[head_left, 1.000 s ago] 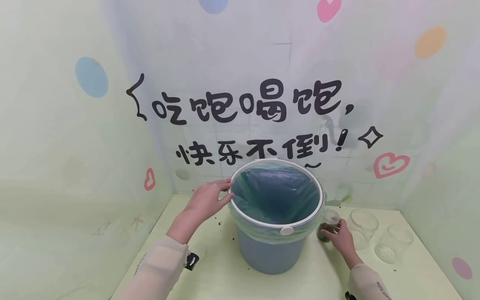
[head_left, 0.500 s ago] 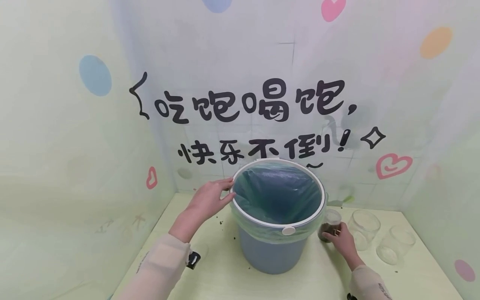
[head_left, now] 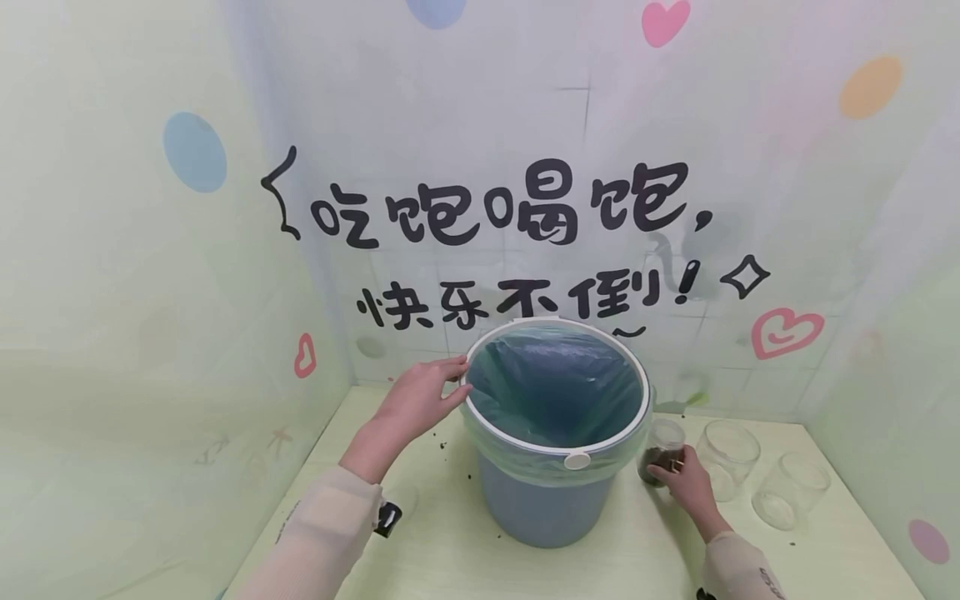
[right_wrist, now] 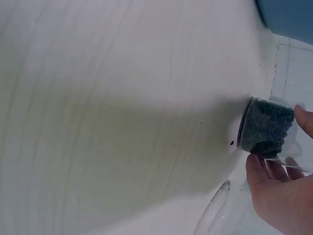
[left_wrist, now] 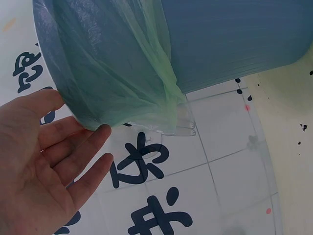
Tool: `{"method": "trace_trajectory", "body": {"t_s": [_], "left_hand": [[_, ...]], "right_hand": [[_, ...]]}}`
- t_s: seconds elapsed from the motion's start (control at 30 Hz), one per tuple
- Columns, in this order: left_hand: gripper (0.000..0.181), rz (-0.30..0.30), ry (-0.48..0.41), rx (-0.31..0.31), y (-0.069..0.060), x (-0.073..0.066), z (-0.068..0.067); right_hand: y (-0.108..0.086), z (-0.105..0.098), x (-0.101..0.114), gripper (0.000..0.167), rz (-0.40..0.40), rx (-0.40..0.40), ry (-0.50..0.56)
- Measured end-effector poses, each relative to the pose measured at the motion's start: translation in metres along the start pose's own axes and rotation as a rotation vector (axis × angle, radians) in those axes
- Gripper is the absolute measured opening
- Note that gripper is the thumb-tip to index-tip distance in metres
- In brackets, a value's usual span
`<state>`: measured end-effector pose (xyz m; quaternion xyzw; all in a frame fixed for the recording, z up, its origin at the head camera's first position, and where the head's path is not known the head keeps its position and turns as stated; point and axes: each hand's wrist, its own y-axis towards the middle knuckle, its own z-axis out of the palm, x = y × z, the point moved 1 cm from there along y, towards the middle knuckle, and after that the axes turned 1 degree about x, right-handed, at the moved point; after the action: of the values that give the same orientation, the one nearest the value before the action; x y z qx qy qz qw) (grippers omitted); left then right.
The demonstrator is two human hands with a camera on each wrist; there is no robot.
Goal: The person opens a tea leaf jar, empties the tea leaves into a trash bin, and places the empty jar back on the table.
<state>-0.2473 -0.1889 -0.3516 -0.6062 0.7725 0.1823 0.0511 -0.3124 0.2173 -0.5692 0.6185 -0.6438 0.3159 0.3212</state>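
A blue-grey bin (head_left: 543, 508) with a white rim stands on the table, lined with a green plastic bag (head_left: 558, 479). My left hand (head_left: 420, 400) touches the bin's left rim with its fingertips. In the left wrist view, the left hand's fingers (left_wrist: 80, 159) are loosely extended against the bag-covered edge. To the right of the bin, my right hand (head_left: 690, 487) holds a clear jar (head_left: 663, 433) around its side. Dark granular contents (right_wrist: 266, 128) fill its lower part. The jar is upright, its base at the tabletop.
Two clear glass jars (head_left: 727, 450) (head_left: 791, 492) stand right of my right hand, at the table's right side. Several dark specks (head_left: 441, 446) lie scattered on the pale table (head_left: 420, 542). A printed sheet (head_left: 480, 108) forms walls behind and beside the table.
The head view has shifted slightly, moving the scene a little to the right. Both hands keep their places at the bin rim and on the jar.
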Motion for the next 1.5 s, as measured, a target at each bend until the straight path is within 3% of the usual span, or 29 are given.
{"method": "trace_trajectory", "body": {"t_s": [1.5], "left_hand": [[0.045,-0.008,0.009,0.012,-0.001,0.0,-0.001]], "right_hand": [[-0.002,-0.005,0.011,0.05,-0.009,-0.043,0.026]]}}
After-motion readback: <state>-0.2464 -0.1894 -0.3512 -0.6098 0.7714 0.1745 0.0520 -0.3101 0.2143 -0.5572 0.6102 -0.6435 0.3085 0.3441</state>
